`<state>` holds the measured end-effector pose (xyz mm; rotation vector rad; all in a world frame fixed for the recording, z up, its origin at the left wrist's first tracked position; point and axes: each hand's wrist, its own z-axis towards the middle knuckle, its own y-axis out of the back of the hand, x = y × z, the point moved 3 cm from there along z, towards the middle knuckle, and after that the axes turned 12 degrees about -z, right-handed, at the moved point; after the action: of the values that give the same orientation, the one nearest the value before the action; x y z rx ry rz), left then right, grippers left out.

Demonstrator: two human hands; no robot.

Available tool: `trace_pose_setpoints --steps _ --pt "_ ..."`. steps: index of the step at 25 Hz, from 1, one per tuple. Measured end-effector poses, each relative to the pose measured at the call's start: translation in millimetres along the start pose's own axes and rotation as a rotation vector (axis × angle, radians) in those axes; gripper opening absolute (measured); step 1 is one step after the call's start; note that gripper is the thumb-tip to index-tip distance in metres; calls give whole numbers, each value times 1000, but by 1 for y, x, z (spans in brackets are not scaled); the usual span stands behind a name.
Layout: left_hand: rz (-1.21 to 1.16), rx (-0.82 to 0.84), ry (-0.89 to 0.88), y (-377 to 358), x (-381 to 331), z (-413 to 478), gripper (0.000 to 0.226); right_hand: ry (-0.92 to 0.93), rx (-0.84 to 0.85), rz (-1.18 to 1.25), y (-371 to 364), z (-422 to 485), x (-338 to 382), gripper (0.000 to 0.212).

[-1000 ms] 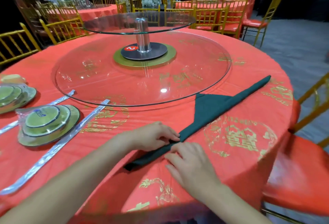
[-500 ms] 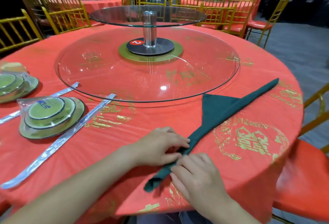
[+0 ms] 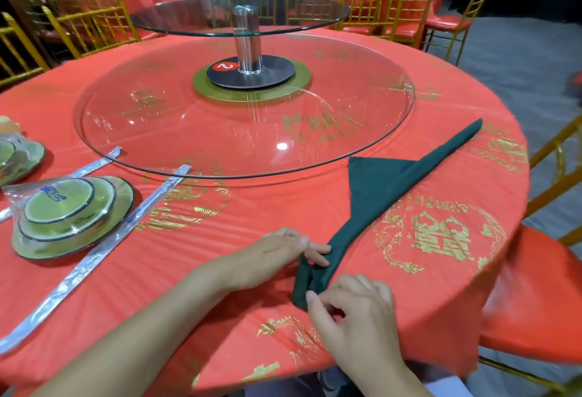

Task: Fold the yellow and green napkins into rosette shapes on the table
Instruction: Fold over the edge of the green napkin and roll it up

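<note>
A dark green napkin lies rolled into a long strip on the red tablecloth, running from the near edge up to the far right, with a triangular flap spread beside the glass turntable. My left hand presses its fingers on the strip near its lower end. My right hand pinches the near tip, which is curled back on itself. No yellow napkin shows.
A two-tier glass turntable fills the table's middle. Wrapped stacks of green plates and wrapped chopsticks lie at the left. A red-seated gold chair stands close on the right, more chairs and tables behind.
The napkin's near end, straight a second ago, is now curled up into a small fold. Both hands shifted right along the strip, and the camera has come closer.
</note>
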<state>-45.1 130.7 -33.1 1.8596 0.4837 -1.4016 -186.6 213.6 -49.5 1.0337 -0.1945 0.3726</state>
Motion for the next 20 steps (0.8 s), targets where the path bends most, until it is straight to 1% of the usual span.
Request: trace_pose_setpoints --steps 1,2,4,5,6,8,9,11,12,13,15,16,18,20 --pt "-72 4 18 0 -2 -1 50 -22 10 -4 0 0 0 32" --pt "-59 27 19 1 -4 -2 43 -39 18 -4 0 1 1 31" --pt "181 76 -31 1 -4 -2 29 -56 26 5 0 0 1 28" --pt "274 85 -54 0 -3 0 25 -51 29 6 -1 0 0 27" --pt "316 72 -61 0 -3 2 24 -38 25 5 -1 -1 0 24" --pt "346 27 -64 -1 -5 5 32 18 -10 8 0 -2 -1 16" --pt "364 9 -72 -2 -6 6 37 70 -28 3 1 -3 -2 15" --pt "366 -8 -87 -3 -7 6 45 198 -40 -48 1 -5 -4 26" --pt "352 -13 -95 -3 -7 6 45 242 -44 -81 1 -6 -4 29" --pt "340 -14 -104 -3 -6 5 40 266 -49 -105 2 -5 -4 30" --pt "349 -15 -111 -3 -5 4 27 293 -74 -130 2 -3 -5 25" --pt "354 -13 -110 -3 -5 5 24 309 -89 -135 3 -1 -4 20" --pt "346 -28 -113 -3 -7 4 31 348 -113 -132 5 1 -2 13" --pt "344 -67 -122 -3 -9 2 37 366 -108 -115 3 -1 2 14"
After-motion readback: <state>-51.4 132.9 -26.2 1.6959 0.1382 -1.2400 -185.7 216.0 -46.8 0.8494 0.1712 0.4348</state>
